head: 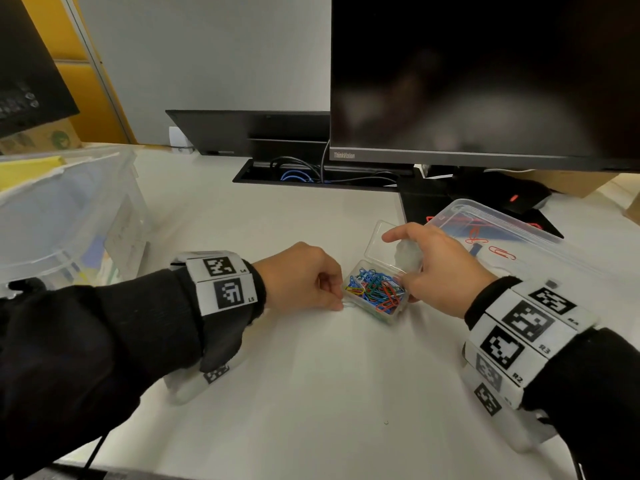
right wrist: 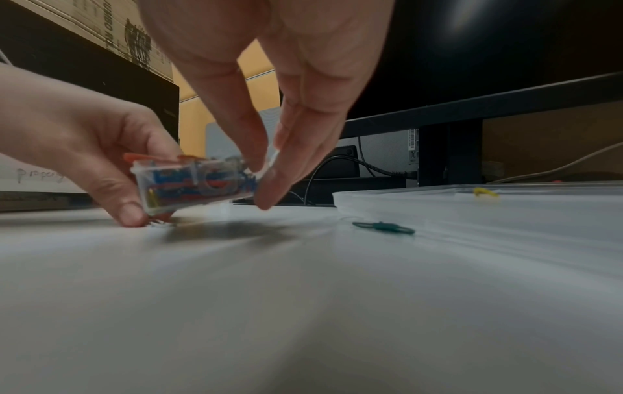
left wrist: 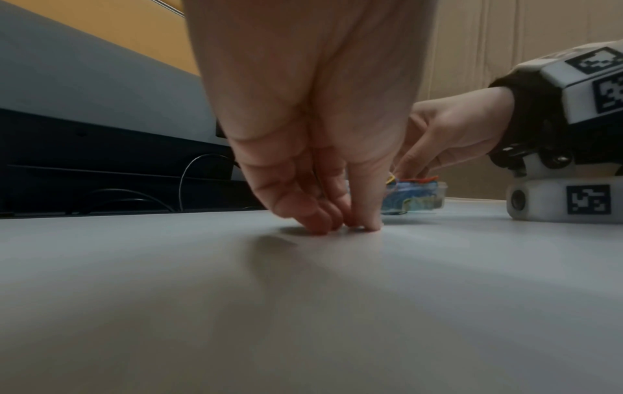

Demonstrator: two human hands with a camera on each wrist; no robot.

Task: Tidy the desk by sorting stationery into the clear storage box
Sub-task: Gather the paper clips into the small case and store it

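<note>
While a large clear bin stands at the desk's left edge, the left hand is seen with fingertips curled down onto the white desk, pinching a pale clip there. Just beside it, the open paperclip case, full of coloured clips, is gripped by the right hand. A shallow clear tray lies further right.
</note>
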